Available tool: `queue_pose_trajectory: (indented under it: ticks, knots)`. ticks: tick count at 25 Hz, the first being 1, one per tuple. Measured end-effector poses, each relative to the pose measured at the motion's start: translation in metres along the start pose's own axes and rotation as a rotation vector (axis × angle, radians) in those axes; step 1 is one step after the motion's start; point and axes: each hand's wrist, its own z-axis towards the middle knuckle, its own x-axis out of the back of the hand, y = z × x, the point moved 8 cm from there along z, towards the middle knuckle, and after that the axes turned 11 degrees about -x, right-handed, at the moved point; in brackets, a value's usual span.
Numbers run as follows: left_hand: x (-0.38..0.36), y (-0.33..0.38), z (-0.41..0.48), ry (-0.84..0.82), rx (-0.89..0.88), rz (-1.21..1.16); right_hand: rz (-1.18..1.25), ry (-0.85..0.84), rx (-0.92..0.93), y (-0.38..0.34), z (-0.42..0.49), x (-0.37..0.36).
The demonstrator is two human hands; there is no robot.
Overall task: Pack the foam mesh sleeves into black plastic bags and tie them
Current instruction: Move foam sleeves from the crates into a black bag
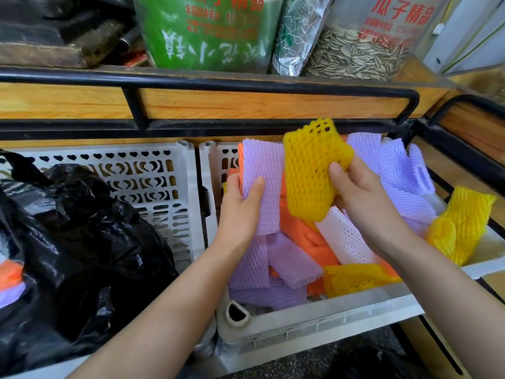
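My left hand [240,212] grips a stack of purple and orange foam mesh sleeves [263,176], held upright over the right white crate [322,318]. My right hand [360,195] pinches a yellow mesh sleeve [311,170] lifted above the pile. That crate holds several loose purple, orange, white and yellow sleeves [300,253]. A black plastic bag [82,255] lies open in the left white crate [164,187], with orange and purple sleeves [11,283] showing at its left edge.
A wooden shelf with a black metal rail [207,83] runs across just behind the crates. Bags of sunflower seeds [355,50] and a green bag [207,31] stand on it. More yellow sleeves [461,225] hang over the right crate's rim.
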Motion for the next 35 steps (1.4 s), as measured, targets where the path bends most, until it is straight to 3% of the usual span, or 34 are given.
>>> queue_pose_trajectory:
  ticks: [3, 5, 8, 10, 13, 17, 19, 22, 24, 31, 35]
  knots:
    - [-0.019, -0.007, -0.003, -0.177, 0.079, -0.204, -0.149, -0.163, -0.162, 0.023, 0.006, -0.023]
    - [-0.026, -0.006, -0.007, -0.239, 0.099, -0.252, -0.293, -0.128, -0.121, 0.028, 0.012, -0.023]
    - [-0.016, 0.001, -0.006, -0.119, 0.005, -0.129, -0.330, -0.064, -0.089, 0.032, 0.018, -0.018]
    - [-0.004, 0.004, -0.002, -0.018, -0.052, -0.080, -0.380, 0.063, -0.060, 0.038, 0.018, -0.007]
    - [0.003, 0.009, -0.001, 0.027, -0.073, -0.078, -0.697, 0.267, 0.018, 0.053, 0.019, 0.012]
    - [0.004, 0.012, -0.002, 0.033, -0.084, -0.086, -1.216, 0.215, -0.116, 0.082, 0.032, 0.015]
    - [0.004, 0.008, -0.001, 0.020, -0.064, -0.084, -1.362, 0.119, -0.175, 0.095, 0.038, 0.014]
    - [0.003, 0.005, -0.002, 0.012, -0.043, -0.099, -1.340, -0.030, -0.255, 0.109, 0.047, 0.018]
    - [0.001, 0.004, -0.002, 0.002, -0.035, -0.117, -1.224, 0.018, -0.238, 0.107, 0.051, 0.027]
    - [0.004, 0.000, 0.000, 0.042, -0.026, -0.021, -0.847, 0.133, -0.039, 0.058, 0.034, 0.030]
    - [0.003, 0.005, -0.001, 0.023, -0.075, 0.162, -0.795, 0.047, 0.132, 0.020, 0.010, 0.009]
